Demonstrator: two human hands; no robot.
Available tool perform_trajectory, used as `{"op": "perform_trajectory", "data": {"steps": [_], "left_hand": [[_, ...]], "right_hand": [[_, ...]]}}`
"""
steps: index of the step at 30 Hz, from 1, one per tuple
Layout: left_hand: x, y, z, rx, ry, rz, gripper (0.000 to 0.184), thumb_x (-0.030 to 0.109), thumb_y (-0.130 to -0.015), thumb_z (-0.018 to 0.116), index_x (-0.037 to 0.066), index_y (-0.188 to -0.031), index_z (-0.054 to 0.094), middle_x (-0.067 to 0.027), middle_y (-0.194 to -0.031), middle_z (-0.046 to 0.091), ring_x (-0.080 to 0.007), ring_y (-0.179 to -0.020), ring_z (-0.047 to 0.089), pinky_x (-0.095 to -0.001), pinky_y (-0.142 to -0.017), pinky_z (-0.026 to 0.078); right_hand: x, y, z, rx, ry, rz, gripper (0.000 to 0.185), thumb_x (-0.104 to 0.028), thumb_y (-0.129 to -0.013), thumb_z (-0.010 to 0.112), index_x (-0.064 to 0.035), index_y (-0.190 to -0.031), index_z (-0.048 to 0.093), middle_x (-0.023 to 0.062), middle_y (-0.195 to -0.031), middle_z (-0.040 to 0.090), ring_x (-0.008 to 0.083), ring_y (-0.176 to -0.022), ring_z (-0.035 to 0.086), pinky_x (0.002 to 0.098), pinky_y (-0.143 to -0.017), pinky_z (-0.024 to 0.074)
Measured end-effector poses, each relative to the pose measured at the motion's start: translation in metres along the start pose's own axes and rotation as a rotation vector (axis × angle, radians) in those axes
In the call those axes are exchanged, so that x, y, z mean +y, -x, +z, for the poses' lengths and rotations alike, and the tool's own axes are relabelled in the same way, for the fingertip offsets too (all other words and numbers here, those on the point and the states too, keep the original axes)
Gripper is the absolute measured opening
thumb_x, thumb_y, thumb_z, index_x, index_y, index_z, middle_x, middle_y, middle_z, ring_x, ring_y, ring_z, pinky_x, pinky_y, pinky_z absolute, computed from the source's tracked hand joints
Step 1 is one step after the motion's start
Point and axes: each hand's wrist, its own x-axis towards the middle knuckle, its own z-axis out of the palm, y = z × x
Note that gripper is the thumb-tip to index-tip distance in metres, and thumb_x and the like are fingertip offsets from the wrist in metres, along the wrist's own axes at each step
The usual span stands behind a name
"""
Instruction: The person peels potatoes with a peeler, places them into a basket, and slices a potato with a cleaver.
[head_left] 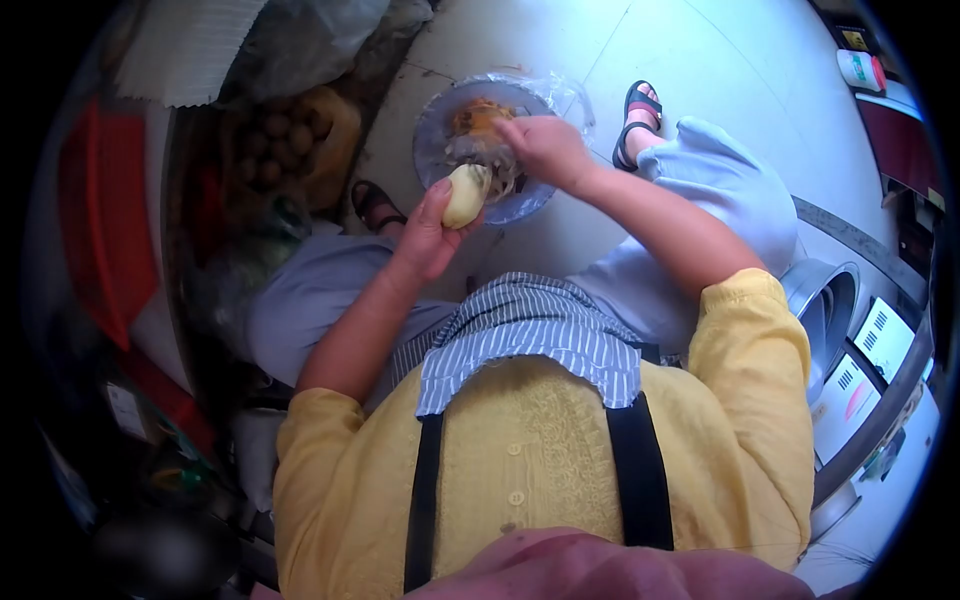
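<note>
One peeled potato (pixel 464 198) in the left of both hands (pixel 432 237)

You can't read any words, brands or numbers here — the green marks on the white tub (pixel 858 71) and the dark marks on the white panels (pixel 845 405) at your right are too small and blurred.
</note>
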Motion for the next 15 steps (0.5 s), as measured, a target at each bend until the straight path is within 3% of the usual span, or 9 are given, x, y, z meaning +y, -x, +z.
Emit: {"op": "perform_trajectory", "data": {"steps": [3,5,8,10,15], "left_hand": [[0.009,0.003,0.004,-0.045,0.037,-0.001,0.046,0.037,-0.093,0.043,0.003,-0.125,0.043,-0.0091,-0.12,0.052,-0.0189,-0.106,0.053,-0.0325,-0.089,0.047],[0.013,0.003,0.003,-0.082,0.086,-0.005,0.047,0.038,-0.093,0.043,0.003,-0.125,0.043,-0.0092,-0.121,0.052,-0.0189,-0.106,0.053,-0.0328,-0.089,0.047],[0.012,0.004,-0.001,-0.086,0.19,-0.098,0.047,0.037,-0.093,0.044,0.004,-0.127,0.042,-0.0102,-0.121,0.052,-0.0199,-0.105,0.054,-0.0337,-0.09,0.047],[0.01,0.008,0.004,-0.118,0.119,-0.096,0.05,0.037,-0.093,0.043,0.002,-0.128,0.04,-0.0139,-0.12,0.053,-0.0199,-0.103,0.055,-0.0313,-0.086,0.048],[0.013,0.003,0.005,-0.191,-0.127,-0.064,0.049,0.031,-0.09,0.049,0.002,-0.129,0.038,-0.0121,-0.119,0.053,-0.0208,-0.103,0.055,-0.0327,-0.086,0.048]], "right_hand": [[0.015,-0.012,-0.015,-0.001,0.153,0.011,0.05,-0.048,-0.092,0.035,-0.0103,-0.08,0.066,0.0143,-0.073,0.063,0.0361,-0.075,0.059,0.0455,-0.066,0.047],[0.018,-0.015,-0.018,-0.064,-0.029,0.145,0.053,-0.049,-0.092,0.034,-0.0095,-0.08,0.067,0.0163,-0.076,0.063,0.037,-0.076,0.059,0.045,-0.068,0.0468],[0.013,-0.01,-0.008,-0.169,-0.09,0.168,0.057,-0.051,-0.092,0.033,-0.0066,-0.078,0.066,0.0183,-0.078,0.063,0.0375,-0.078,0.059,0.0444,-0.071,0.0462],[0.01,-0.007,-0.004,-0.203,-0.117,0.179,0.062,-0.052,-0.092,0.031,-0.0036,-0.075,0.065,0.0201,-0.078,0.062,0.038,-0.079,0.059,0.0444,-0.072,0.0456],[0.005,-0.009,-0.003,-0.181,-0.136,0.139,0.061,-0.053,-0.092,0.031,-0.0042,-0.074,0.064,0.0195,-0.077,0.062,0.038,-0.078,0.059,0.0456,-0.071,0.0457]]}}
